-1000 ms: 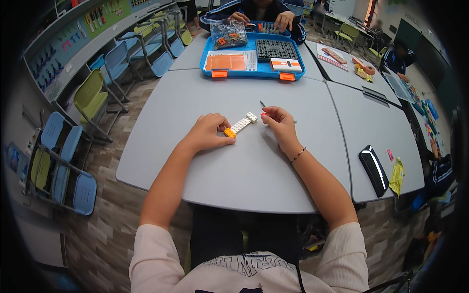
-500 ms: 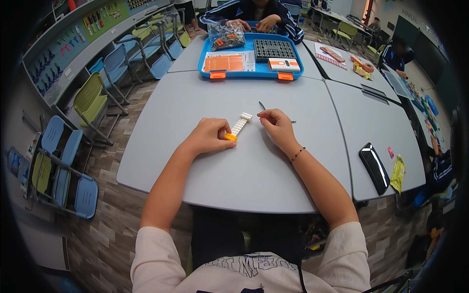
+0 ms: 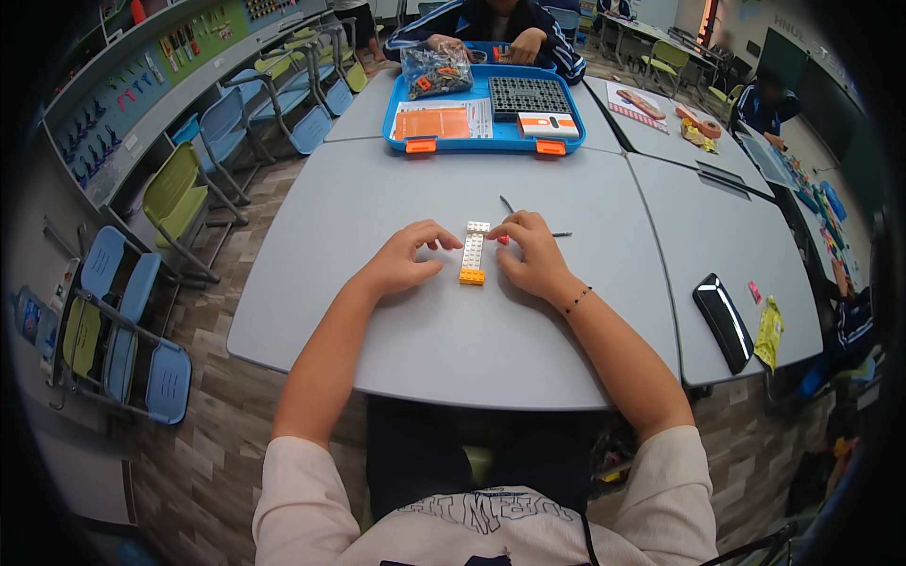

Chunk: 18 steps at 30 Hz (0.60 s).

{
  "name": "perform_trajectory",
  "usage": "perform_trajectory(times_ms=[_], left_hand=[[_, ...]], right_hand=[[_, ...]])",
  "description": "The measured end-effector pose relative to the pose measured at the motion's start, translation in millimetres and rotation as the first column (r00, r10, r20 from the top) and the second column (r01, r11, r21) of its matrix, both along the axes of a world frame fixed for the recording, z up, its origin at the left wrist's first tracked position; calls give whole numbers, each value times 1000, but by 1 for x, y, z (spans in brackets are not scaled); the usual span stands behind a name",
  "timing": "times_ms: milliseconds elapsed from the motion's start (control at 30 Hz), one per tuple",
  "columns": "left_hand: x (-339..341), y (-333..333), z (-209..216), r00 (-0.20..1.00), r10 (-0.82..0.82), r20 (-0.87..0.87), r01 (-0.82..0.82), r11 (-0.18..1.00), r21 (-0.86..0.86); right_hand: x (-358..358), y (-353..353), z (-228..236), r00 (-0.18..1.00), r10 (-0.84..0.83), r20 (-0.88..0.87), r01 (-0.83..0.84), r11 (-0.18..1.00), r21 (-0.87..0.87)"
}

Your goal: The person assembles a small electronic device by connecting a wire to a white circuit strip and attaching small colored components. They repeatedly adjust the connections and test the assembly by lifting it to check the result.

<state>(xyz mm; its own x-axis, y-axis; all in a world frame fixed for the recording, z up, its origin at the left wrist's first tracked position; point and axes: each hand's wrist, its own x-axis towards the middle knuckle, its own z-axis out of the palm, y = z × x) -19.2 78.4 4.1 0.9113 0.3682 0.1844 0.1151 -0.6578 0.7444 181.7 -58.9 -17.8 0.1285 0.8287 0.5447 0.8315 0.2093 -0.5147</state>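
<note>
A build of white studded bricks (image 3: 474, 250) lies lengthwise on the table in front of me, with a yellow brick (image 3: 472, 277) across its near end and a short white brick (image 3: 478, 227) across its far end. To its left is my left hand (image 3: 404, 257), fingers apart and curved, holding nothing. My right hand (image 3: 530, 253) is at the right side, its forefinger reaching to the far end of the build, thumb apart from it. A small red piece (image 3: 503, 240) shows by the right fingers. Two thin dark rods (image 3: 507, 204) lie beyond that hand, partly hidden by it.
A blue tray (image 3: 406, 143) at the far side holds a bag of parts (image 3: 437, 75), a dark grid block (image 3: 530, 97) and a white-orange box (image 3: 548, 125). Another person's hands are behind it. On the right table lie a black case (image 3: 724, 324) and a yellow wrapper (image 3: 769, 335).
My left hand has let go of the yellow brick and moved slightly left. The build has turned to point straight away from me. My right hand has come closer, and a red piece now shows.
</note>
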Motion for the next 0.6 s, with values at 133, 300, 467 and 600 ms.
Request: perform_trajectory(times_ms=[133, 300, 467, 600], left_hand=[[4, -2, -11, 990, -99, 105, 66, 957, 281], [5, 0, -14, 995, -102, 5, 96, 949, 299], [1, 3, -10, 997, 77, 16, -78, 950, 303], [4, 3, -17, 946, 232, 226, -302, 886, 353]], right_hand=[[-9, -15, 10, 966, 142, 215, -130, 989, -68], [-11, -12, 8, 956, 147, 256, -128, 988, -92], [2, -5, 1, 962, 55, 267, -42, 998, -52], [-1, -5, 2, 979, -32, 203, 40, 999, -36]])
